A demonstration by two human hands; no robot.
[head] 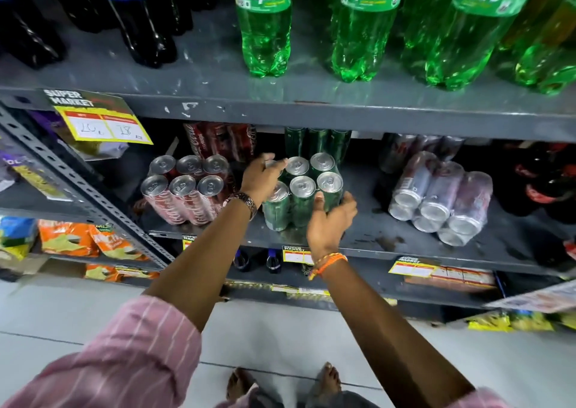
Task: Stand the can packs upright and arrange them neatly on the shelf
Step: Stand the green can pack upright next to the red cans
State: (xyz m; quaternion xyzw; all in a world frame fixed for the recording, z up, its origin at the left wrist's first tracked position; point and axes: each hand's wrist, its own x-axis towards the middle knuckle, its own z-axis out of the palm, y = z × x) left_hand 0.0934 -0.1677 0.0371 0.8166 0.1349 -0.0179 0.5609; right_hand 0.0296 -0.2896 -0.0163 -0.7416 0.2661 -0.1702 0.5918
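— Grey metal shelving fills the view, scuffed and paint-chipped. What sits on the middle shelf (389, 236)?

— Three shrink-wrapped six-packs along its front. The green can pack (300, 194) stands upright at the centre, silver tops facing up. Just to its left the red Coca-Cola can pack (187, 189) is upright as well, and well to the right the silver can pack (442, 198) lies tipped on its side, can ends pointing toward the aisle.

— And the person's hands?

— Both are on the green pack. The left hand (263, 175), a wristwatch (247, 203) on its wrist, lies over the pack's rear-left cans with fingers loosely curled across the tops. The right hand (332, 220), with an orange thread bracelet (328, 262) at the wrist, cups the pack's front-right corner, thumb up against the side of a can and fingers wrapped round out of sight.

— Anything behind?

— More red and green cans stand in the shadow at the back. Sprite bottles (361, 24) line the shelf above, with dark cola bottles (140, 17) to their left and a yellow price tag (103, 127) hanging from that shelf's edge.
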